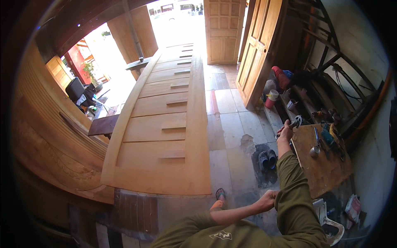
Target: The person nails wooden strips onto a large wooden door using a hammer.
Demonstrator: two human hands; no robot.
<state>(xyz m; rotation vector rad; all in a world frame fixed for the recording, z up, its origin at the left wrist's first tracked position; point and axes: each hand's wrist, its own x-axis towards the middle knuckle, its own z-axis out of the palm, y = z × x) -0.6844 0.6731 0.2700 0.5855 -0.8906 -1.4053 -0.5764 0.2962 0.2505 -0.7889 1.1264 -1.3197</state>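
Note:
My right hand [284, 133] reaches forward over the far left corner of a brown wooden board [304, 175]. Its fingers are closed on a grey metal tool [296, 121] with a curved end; the exact kind is too small to tell. My left hand [266, 201] is closed beside my right sleeve, its fingertips partly hidden by the cloth, and what it holds I cannot make out. On the board lie a silver metal tool with a round cup [315, 149] and a teal power tool [327, 136]. A large wooden door panel [165, 124] with slots lies to my left.
Carved wooden panels [62, 153] line the left side. Two panelled doors [225, 31] stand upright at the back right. Dark slippers [267, 160] lie on the tiled floor. A pink-and-white pot [271, 99] sits by a rack; a white plastic chair [331, 225] is near my right side.

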